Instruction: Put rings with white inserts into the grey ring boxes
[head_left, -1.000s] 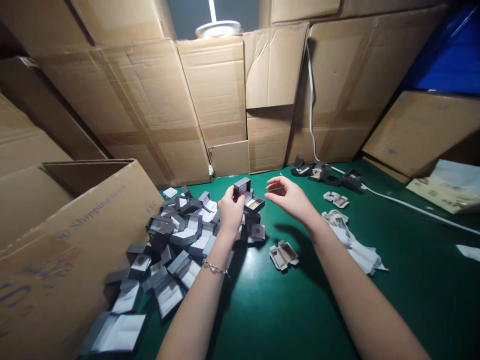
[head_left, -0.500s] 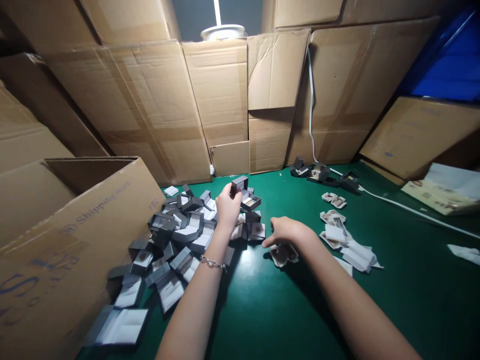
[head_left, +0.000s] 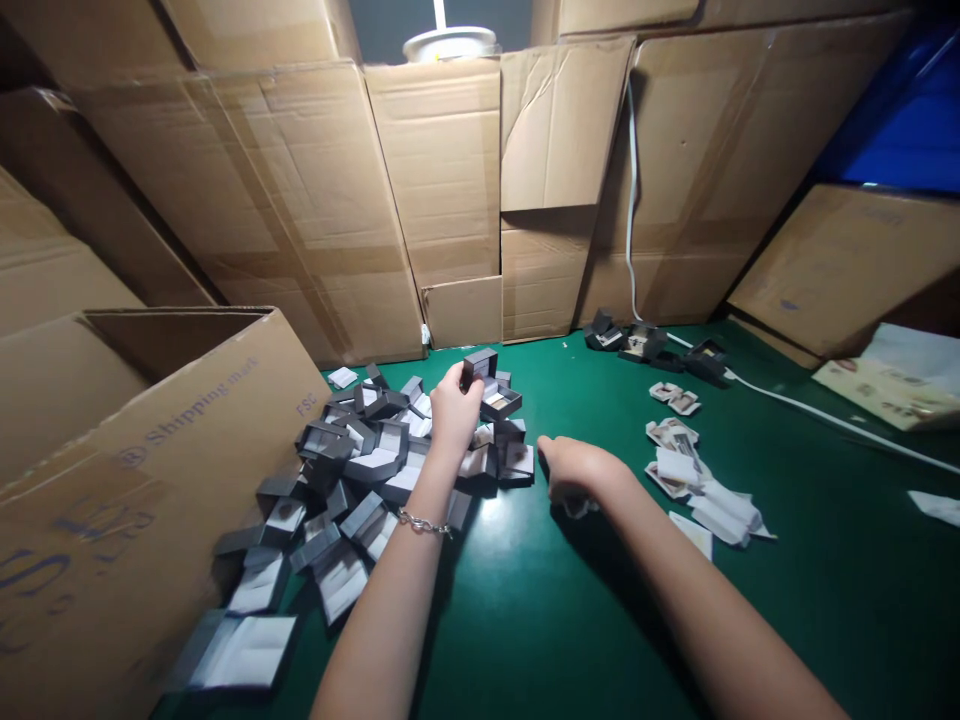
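My left hand (head_left: 454,415) grips an open dark-grey jewelry box (head_left: 501,402) by its raised lid, at the right edge of a heap of similar boxes. Low over the green table, my right hand (head_left: 585,465) is closed over a small whitish padded insert (head_left: 579,504); most of that piece is hidden beneath the fingers. Just left of the right hand stands another open box (head_left: 517,462) with a pale insert. The heap of open grey boxes (head_left: 390,450) spreads along the left, many showing white linings.
A large open carton (head_left: 202,430) borders the heap on the left. Stacked cartons (head_left: 442,180) form a wall behind. To the right lie pale inserts and crumpled white papers (head_left: 724,512). Several black boxes (head_left: 641,342) and a white cable (head_left: 810,412) are farther back.
My right hand has closed over the whitish insert, which showed beneath its spread fingers before. The left hand keeps its hold on the box. The view has shifted slightly.
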